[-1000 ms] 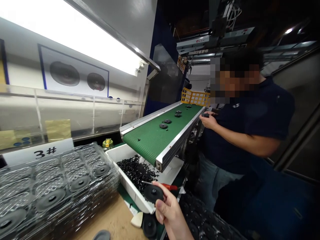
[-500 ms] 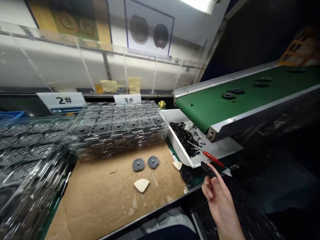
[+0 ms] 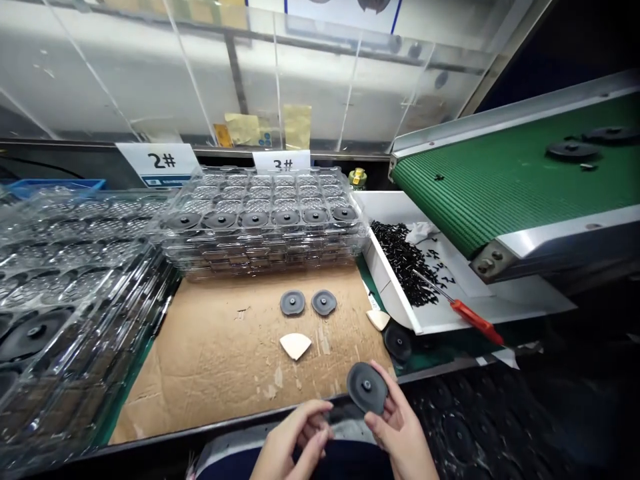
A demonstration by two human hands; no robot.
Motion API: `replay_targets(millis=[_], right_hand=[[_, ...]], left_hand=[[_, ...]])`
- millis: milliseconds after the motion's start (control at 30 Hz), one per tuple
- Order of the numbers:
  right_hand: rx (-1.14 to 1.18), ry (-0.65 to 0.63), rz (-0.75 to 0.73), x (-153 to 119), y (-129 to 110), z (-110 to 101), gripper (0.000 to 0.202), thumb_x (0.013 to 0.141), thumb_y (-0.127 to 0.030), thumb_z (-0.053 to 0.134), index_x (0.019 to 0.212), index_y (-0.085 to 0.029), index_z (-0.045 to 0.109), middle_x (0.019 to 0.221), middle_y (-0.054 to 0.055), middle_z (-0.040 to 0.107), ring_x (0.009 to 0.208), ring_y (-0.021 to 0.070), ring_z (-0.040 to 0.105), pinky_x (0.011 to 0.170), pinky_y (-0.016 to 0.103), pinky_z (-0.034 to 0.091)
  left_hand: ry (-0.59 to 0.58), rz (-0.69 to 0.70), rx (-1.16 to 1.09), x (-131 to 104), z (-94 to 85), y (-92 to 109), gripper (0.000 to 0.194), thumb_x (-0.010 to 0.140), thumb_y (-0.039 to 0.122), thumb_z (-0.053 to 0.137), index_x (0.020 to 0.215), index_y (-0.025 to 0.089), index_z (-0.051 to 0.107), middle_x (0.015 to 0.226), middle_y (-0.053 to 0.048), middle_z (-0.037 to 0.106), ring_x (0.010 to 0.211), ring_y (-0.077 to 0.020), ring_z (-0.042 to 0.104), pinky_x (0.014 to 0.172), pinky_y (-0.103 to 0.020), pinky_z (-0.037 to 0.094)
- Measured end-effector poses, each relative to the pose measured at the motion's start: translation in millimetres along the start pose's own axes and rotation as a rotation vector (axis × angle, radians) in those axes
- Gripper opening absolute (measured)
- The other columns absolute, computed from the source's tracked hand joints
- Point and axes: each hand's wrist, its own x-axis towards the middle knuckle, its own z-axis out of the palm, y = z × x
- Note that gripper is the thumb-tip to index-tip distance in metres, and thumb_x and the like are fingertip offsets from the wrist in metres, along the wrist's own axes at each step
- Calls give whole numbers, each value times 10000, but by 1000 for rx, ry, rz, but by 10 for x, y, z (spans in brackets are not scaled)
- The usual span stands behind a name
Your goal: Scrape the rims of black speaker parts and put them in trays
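Between the thumb and fingers of my right hand (image 3: 400,423) is a round dark grey disc (image 3: 367,388) with a small raised hub, its face tilted up. My left hand (image 3: 299,437) is just left of it, apart from the disc, with loosely curled fingers and a gap between thumb and forefinger; I see nothing in it. On the cardboard sheet (image 3: 210,373) two similar grey discs, a left one (image 3: 293,303) and a right one (image 3: 324,303), lie side by side above a cream wedge (image 3: 295,346). Another wedge (image 3: 379,319) rests at the sheet's right edge, beside a darker disc (image 3: 398,342).
Clear plastic trays (image 3: 260,233) of discs are stacked behind the cardboard, with more trays (image 3: 75,300) at left. A white tray (image 3: 393,287) holds small black parts (image 3: 405,263) and a red-handled screwdriver (image 3: 475,320). At right, a green conveyor (image 3: 500,167) carries discs.
My right hand has moved left with the disc, from beside the screwdriver to in front of the cardboard. My left hand has come into view. The camera view has shifted.
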Motion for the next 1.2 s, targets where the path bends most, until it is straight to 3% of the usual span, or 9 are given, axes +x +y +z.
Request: replay_targets(millis=[133,267,367,533,700,800,900,1000,1200], right_hand=[[-122,120,-71,150,13,-77,738,621,-243,736,1278,-212,403,1251,115,503,1116,231,509,911,313,450],[-213,351,-148,358,-68,-338,817,622,-312,724,1330,-175,340,1236,129,511,1086,234,529,906,320,454],[-233,419,-131,502,-103,-501,893,587,-340,745,1348,-161,314,1128,128,585,995,227,579,848,310,482],[-219,427,-84,609,-82,-604,957,556,-392,754,1349,-127,289,945,113,651,846,202,622,733,278,510],[-253,393,-36,623,-56,-649,1004,553,-382,764,1367,-116,240,550,-30,581,523,125,563,535,208,472],[-307,373,-30,628,-59,-647,1004,574,-409,750,1372,-106,221,459,-80,487,464,115,516,518,213,448],[-355,371,-32,634,-65,-627,1006,591,-468,723,1370,-87,213,463,-76,481,468,127,513,526,236,438],[-357,375,-34,633,-59,-614,1011,592,-496,712,1367,-76,216,472,-68,491,477,135,513,542,251,434],[-427,339,-99,596,-1,-648,918,677,-462,664,1384,-121,188,496,-64,493,509,120,497,590,250,416]], left_hand=[[32,-111,-92,155,-29,-35,287,873,377,397,1063,206,528,853,-38,621,722,-117,571,698,-216,454],[10,-203,-128,227,-30,-61,278,874,377,394,1018,198,550,826,-34,615,712,-118,571,697,-215,450],[21,-209,-123,236,26,-107,268,867,370,409,977,191,574,790,-29,617,683,-114,577,685,-212,453],[111,-96,70,315,-35,-176,252,872,334,394,948,195,591,781,-30,648,663,-121,607,634,-213,491],[405,-41,305,632,-512,-213,232,846,328,446,997,199,566,1013,-67,602,939,-182,570,822,-302,457],[538,0,438,911,-791,-260,328,825,337,476,1120,195,491,1172,-88,516,1101,-222,478,941,-386,383],[526,9,530,1168,-925,-323,504,766,313,562,1227,177,409,1278,-111,451,1219,-257,371,1022,-450,287],[467,1,563,1334,-929,-381,631,710,264,623,1275,162,362,1306,-126,440,1240,-277,355,1036,-472,266],[503,-4,537,1356,-870,-444,637,728,251,613,1293,173,330,1205,-107,523,1153,-234,461,997,-417,338]])
